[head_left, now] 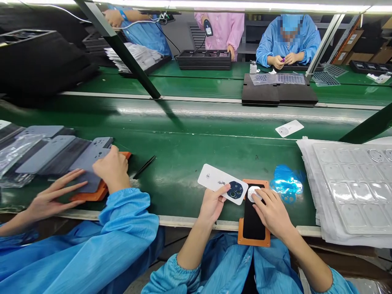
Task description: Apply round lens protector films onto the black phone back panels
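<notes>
My left hand [212, 204] pinches the lower edge of a white card [217, 179] that bears a dark camera-shaped piece [236, 190] at its right end. Right of it, an orange fixture [254, 241] with a black panel [254, 220] lies at the table's front edge. My right hand [272, 210] has its fingers on a round white piece [254, 194] at the top of the black panel. The card's right end is beside the fixture's top left corner.
Blue film [288, 181] lies right of the fixture, near clear trays [352, 183] on white sheets. Another white card [289, 128] lies farther back. At left, a co-worker's hands [113, 167] handle grey panels [88, 159] beside black tweezers [145, 166]. More people work across the table.
</notes>
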`<state>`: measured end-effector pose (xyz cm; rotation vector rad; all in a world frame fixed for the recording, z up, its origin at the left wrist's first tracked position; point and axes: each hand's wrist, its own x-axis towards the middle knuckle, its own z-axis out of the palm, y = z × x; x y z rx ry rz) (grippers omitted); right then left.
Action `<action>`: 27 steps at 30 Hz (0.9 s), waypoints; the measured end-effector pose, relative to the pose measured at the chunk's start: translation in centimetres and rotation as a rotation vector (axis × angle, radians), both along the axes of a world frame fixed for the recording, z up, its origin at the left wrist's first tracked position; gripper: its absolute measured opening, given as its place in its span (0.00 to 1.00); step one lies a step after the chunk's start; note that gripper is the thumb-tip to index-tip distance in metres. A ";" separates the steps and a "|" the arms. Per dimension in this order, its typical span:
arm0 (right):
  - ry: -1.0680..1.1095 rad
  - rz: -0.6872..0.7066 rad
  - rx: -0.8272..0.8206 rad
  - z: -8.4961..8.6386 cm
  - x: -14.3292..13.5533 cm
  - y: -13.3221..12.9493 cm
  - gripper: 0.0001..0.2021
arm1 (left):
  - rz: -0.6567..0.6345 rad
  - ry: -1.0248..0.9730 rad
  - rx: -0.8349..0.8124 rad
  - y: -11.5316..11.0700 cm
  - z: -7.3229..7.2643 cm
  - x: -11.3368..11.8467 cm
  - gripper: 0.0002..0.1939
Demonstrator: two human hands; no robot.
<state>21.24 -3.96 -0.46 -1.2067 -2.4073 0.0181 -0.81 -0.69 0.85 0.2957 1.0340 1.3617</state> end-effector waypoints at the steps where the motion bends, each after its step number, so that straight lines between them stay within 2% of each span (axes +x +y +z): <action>1: 0.038 0.001 -0.003 0.3 0.0 -0.1 0.13 | 0.016 0.018 0.005 0.0 0.1 0.2 0.19; 6: 0.419 -0.019 0.046 2.9 -1.0 -0.5 0.14 | 0.049 0.060 0.054 0.1 0.7 2.4 0.25; 10: 0.519 -0.143 0.107 4.4 -3.1 -0.3 0.11 | 0.030 0.204 0.154 -0.4 1.2 4.5 0.17; 12: 0.517 -0.233 0.134 4.5 -3.8 0.1 0.07 | 0.000 0.317 0.203 -0.9 1.1 5.1 0.13; 16: 0.573 -0.324 0.133 4.3 -4.1 0.8 0.03 | -0.033 0.474 0.280 -2.3 0.7 5.7 0.16; 21: 0.647 -0.327 0.055 4.5 -3.9 0.9 0.05 | -0.119 0.622 0.376 -3.1 0.2 5.7 0.16; 27: 0.715 -0.325 0.009 4.5 -3.8 1.1 0.07 | -0.145 0.621 0.402 -3.2 -0.1 5.7 0.14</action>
